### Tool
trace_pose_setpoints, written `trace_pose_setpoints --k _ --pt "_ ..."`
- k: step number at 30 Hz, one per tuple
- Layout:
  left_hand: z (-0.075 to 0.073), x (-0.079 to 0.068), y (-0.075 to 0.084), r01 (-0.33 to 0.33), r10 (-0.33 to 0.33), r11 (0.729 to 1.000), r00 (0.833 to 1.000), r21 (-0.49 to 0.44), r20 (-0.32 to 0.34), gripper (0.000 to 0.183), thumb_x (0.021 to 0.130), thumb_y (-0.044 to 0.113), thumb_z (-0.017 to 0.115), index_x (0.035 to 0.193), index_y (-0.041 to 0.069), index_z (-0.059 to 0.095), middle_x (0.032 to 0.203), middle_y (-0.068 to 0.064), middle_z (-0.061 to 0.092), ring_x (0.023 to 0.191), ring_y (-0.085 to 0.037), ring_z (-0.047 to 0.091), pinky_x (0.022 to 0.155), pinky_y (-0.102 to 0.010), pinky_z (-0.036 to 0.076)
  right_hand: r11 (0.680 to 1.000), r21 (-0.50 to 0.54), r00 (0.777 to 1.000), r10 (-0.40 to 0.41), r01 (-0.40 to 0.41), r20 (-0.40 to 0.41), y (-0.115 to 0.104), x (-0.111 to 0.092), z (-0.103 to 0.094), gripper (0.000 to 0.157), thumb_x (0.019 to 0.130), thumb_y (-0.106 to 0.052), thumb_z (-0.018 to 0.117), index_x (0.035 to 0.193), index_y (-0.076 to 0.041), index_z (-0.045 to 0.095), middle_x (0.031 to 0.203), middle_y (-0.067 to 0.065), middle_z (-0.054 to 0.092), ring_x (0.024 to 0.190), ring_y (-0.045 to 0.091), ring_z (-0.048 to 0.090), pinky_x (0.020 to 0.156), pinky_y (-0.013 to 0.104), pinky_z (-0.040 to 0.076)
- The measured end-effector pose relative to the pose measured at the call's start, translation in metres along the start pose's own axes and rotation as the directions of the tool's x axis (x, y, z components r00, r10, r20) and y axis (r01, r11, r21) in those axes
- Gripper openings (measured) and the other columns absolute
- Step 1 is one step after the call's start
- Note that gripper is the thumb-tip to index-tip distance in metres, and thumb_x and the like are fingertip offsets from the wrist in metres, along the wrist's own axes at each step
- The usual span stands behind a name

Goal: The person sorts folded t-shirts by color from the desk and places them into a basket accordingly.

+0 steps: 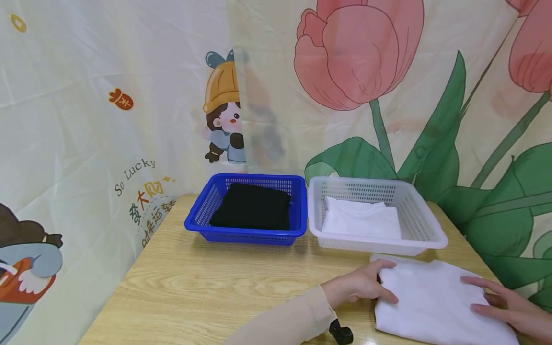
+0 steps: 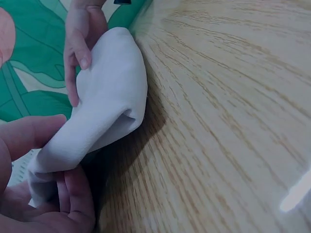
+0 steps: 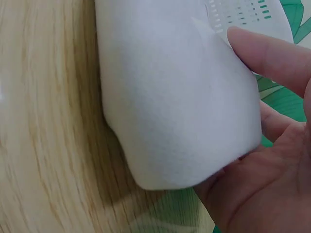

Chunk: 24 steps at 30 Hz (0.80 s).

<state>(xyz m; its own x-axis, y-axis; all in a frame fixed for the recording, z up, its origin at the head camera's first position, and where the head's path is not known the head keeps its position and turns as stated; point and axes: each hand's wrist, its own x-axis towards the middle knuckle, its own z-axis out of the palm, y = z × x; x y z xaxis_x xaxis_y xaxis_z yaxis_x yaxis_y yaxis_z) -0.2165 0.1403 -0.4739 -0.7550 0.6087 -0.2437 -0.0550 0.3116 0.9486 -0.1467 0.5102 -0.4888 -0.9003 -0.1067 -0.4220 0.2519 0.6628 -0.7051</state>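
Note:
A folded white garment [image 1: 435,297] is held between both hands at the right front of the table. My left hand [image 1: 362,283] grips its left edge; the left wrist view shows the thumb and fingers [image 2: 73,196] on opposite sides of the fold. At the opposite edge, my right hand [image 1: 513,306] pinches the cloth, with the palm partly under it in the right wrist view [image 3: 262,174]. In the left wrist view the garment [image 2: 109,77] stands tilted, casting a shadow on the wood beneath.
Behind the garment stands a white plastic basket [image 1: 420,242] with a folded white cloth [image 1: 362,220] inside. To its left, a blue basket [image 1: 250,235] holds a folded black cloth [image 1: 254,206]. Both stand on a wooden table [image 1: 194,292], before a printed curtain [image 1: 271,86].

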Motion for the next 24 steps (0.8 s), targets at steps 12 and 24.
trace_pose_setpoints --k 12,24 --pt "-0.003 0.001 -0.004 -0.002 0.002 1.000 1.000 0.005 0.015 0.072 0.080 -0.007 0.087 0.138 0.030 0.065 0.129 0.009 0.062 0.107 -0.009 0.060 0.097 -0.027 0.051 0.994 -0.073 0.997 -0.077 0.077 -0.001 -0.009 0.003 0.004 0.064 0.111 -0.033 0.057 0.168 -0.026 0.029 0.157 0.051 0.002 0.131 0.069 0.040 0.092 0.058 0.054" --pt "-0.008 -0.002 -0.008 -0.022 0.022 1.000 1.000 0.012 -0.014 0.071 0.079 -0.005 0.089 0.136 0.031 0.067 0.129 0.011 0.062 0.108 -0.007 0.060 0.097 -0.026 0.050 0.996 0.025 0.996 -0.079 0.081 -0.047 -0.015 0.006 0.020 0.072 0.110 -0.030 0.060 0.169 -0.012 0.024 0.165 0.044 -0.003 0.143 0.064 0.011 0.112 0.042 0.044"
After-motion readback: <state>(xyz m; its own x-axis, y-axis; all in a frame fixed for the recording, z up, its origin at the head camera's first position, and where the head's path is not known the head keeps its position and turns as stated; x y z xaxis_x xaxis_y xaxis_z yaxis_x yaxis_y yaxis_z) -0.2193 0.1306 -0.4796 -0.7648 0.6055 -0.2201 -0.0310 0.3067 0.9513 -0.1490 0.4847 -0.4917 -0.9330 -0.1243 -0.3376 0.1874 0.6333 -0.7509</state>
